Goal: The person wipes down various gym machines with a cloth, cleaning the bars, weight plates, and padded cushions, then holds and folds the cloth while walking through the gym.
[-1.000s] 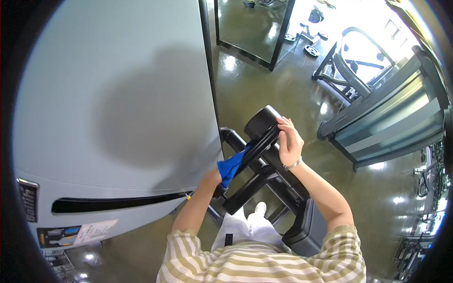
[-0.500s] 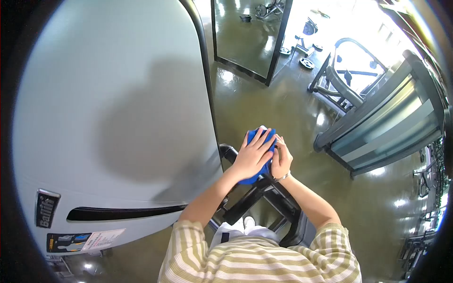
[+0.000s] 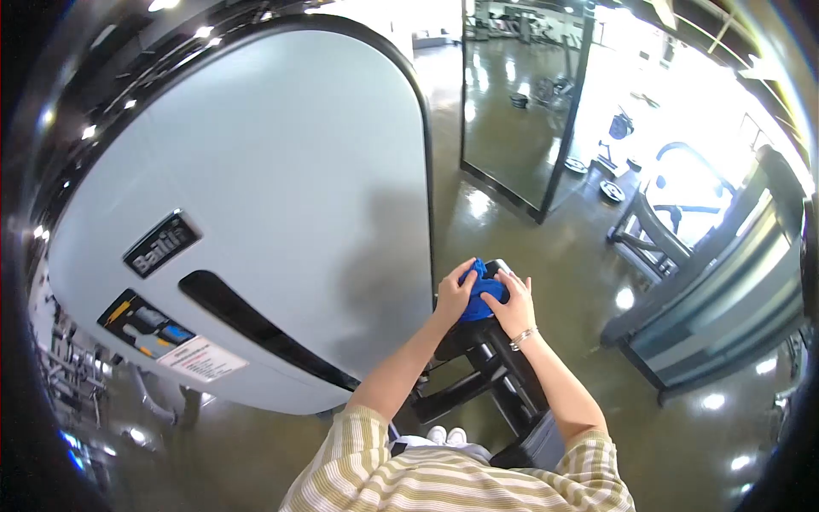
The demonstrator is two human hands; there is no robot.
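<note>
A bunched blue cloth (image 3: pixel 481 299) lies between my two hands, on top of a dark part of the exercise machine frame (image 3: pixel 463 340). My left hand (image 3: pixel 455 293) pinches the cloth from its left side, with a bit of it poking up by the fingertips. From the right, my right hand (image 3: pixel 514 307) has its thumb and fingers curled on the cloth, and a bracelet (image 3: pixel 523 339) circles that wrist. What the cloth covers is mostly hidden.
To my left stands a large pale machine panel (image 3: pixel 324 171) with a black slot and labels. A framed mirror (image 3: pixel 520 111) is ahead. Another machine with a striped panel (image 3: pixel 725 290) stands to the right. Weight plates (image 3: pixel 612 192) lie on the floor further off.
The view has tilted up and turned left, showing more of the pale panel. My left hand has gone from lying flat over the cloth to pinching it, and the cloth is more bunched.
</note>
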